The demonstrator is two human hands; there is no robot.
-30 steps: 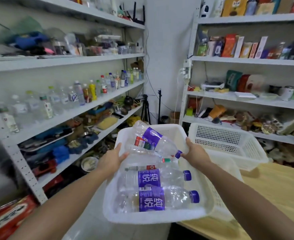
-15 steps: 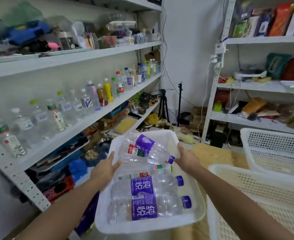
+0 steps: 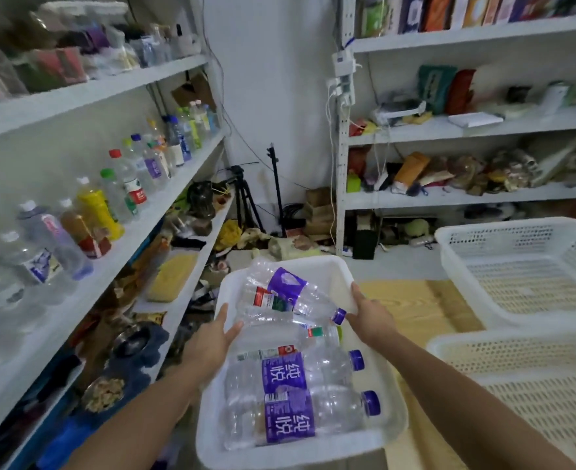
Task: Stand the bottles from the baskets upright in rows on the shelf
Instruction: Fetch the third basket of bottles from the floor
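Two hands, left hand [image 3: 212,340] and right hand [image 3: 369,317], grip the basket [image 3: 334,269] rims; its empty bottles [image 3: 286,412] look light, crushable, best grasped mid-body.

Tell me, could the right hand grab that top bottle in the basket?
Probably yes: the right hand grips the basket rim beside the top bottle, nothing covers it, but it must release the basket first.

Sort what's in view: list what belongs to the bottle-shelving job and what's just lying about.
Job:
- white basket held by left hand and right hand
- purple-label bottles lying in it
- shelf with upright bottle row
- empty mesh baskets

Lying about:
- tripod
- power strip
- yellow sponge
- cardboard boxes
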